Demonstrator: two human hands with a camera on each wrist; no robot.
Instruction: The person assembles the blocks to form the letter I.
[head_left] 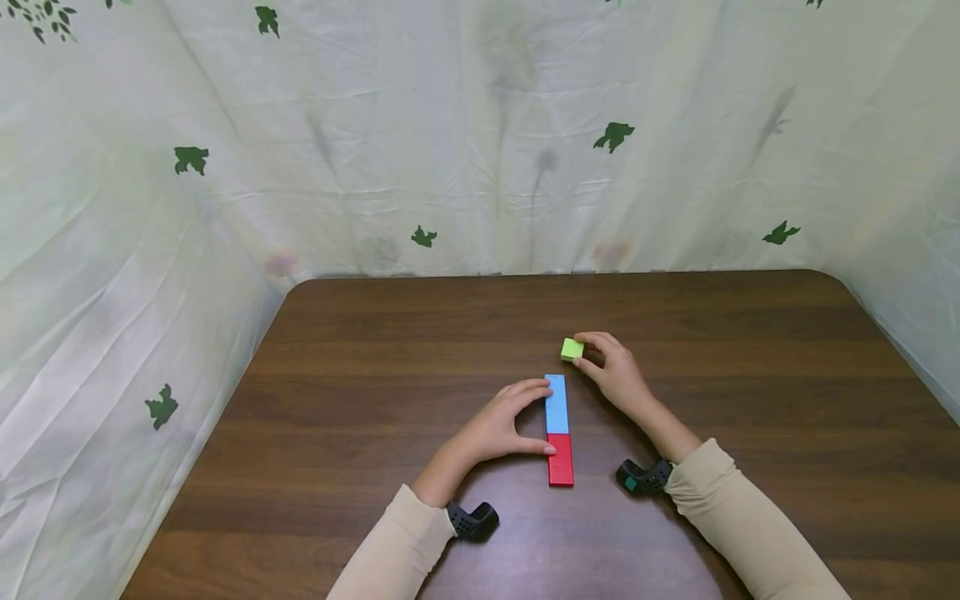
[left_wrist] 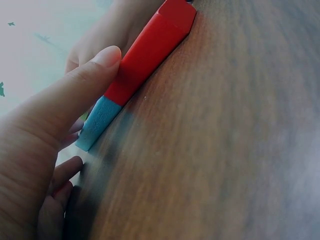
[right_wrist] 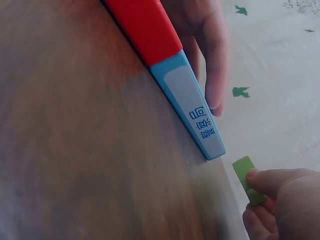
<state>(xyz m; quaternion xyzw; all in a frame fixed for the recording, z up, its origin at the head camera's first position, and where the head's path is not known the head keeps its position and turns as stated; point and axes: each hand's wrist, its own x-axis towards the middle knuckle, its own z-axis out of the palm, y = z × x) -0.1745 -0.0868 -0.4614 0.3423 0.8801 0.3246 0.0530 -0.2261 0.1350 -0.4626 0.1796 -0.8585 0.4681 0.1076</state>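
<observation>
My left hand (head_left: 498,425) steadies the red-and-blue bar (head_left: 558,429), its long axis pointing away; my right hand (head_left: 615,371) pinches the green block (head_left: 572,348) just beyond its blue end.

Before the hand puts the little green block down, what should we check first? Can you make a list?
1. Right hand pinches the green block: ok.
2. Left hand steadies the row, thumb at the red block, fingers at the blue block: ok.
3. Red and blue blocks lie end to end in a straight line: ok.
4. Table beyond the blue block's far end is bare: ok.
5. Green block is lined up with the row: not ok, it sits a bit to the right.
6. Grip is firm enough: cannot tell.
</observation>
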